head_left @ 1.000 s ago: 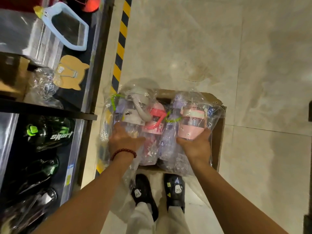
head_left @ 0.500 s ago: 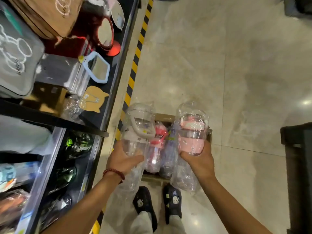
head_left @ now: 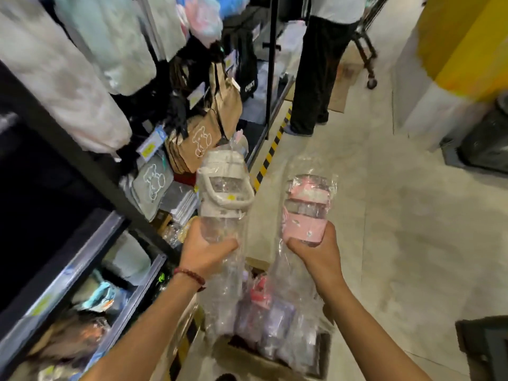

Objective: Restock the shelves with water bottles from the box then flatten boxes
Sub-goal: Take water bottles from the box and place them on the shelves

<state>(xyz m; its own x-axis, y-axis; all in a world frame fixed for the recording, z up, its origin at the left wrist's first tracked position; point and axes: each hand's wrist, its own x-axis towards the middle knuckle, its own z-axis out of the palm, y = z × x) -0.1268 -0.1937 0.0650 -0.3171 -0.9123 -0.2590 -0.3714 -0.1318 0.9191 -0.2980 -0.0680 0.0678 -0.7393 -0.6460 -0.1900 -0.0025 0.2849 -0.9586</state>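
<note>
The left hand [head_left: 204,250] held in its grip a white-lidded bottle [head_left: 224,199], and the right hand [head_left: 316,250] held a pink bottle [head_left: 306,213], both wrapped in plastic, raised above the box [head_left: 247,361] beside the shelves [head_left: 90,270].

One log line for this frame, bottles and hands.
left hand: holds white bottle | right hand: holds pink bottle | box: more bottles inside

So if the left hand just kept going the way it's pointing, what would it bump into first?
Probably the tan tote bags hanging on the shelving ahead; the left hand and its white-lidded bottle aim that way, though depth is unclear.
</note>
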